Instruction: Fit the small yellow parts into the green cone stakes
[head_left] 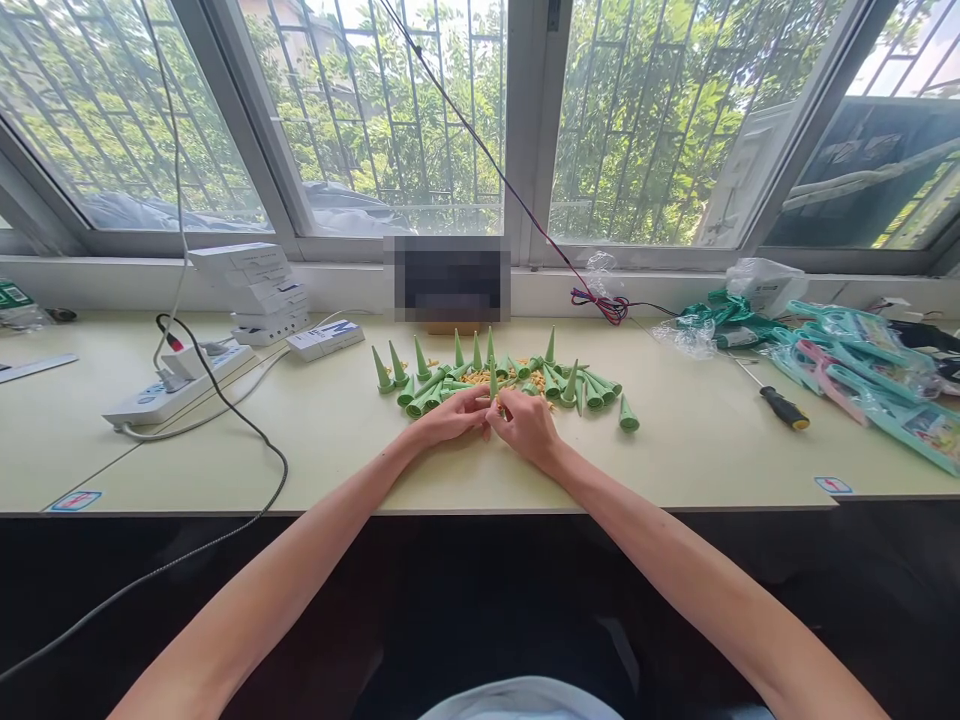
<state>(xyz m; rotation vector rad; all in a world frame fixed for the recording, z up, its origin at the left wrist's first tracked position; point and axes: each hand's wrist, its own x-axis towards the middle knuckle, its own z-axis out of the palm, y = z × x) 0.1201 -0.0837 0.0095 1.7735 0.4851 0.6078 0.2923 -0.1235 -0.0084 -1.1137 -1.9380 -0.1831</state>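
My left hand and my right hand meet near the front of the table. Between their fingers a green pointed cone stands tip up, its lower part covered by my fingers. Right behind lies a heap of similar green cones, some upright and others on their sides with the hollow ends showing. Small yellow-orange pieces, too small to name, are scattered among them. One loose cone leans to the right of my right hand.
To the left are a white power strip, stacked white boxes and a black cable hanging over the edge. A screwdriver and turquoise plastic items lie at the right. A blurred dark block stands at the back.
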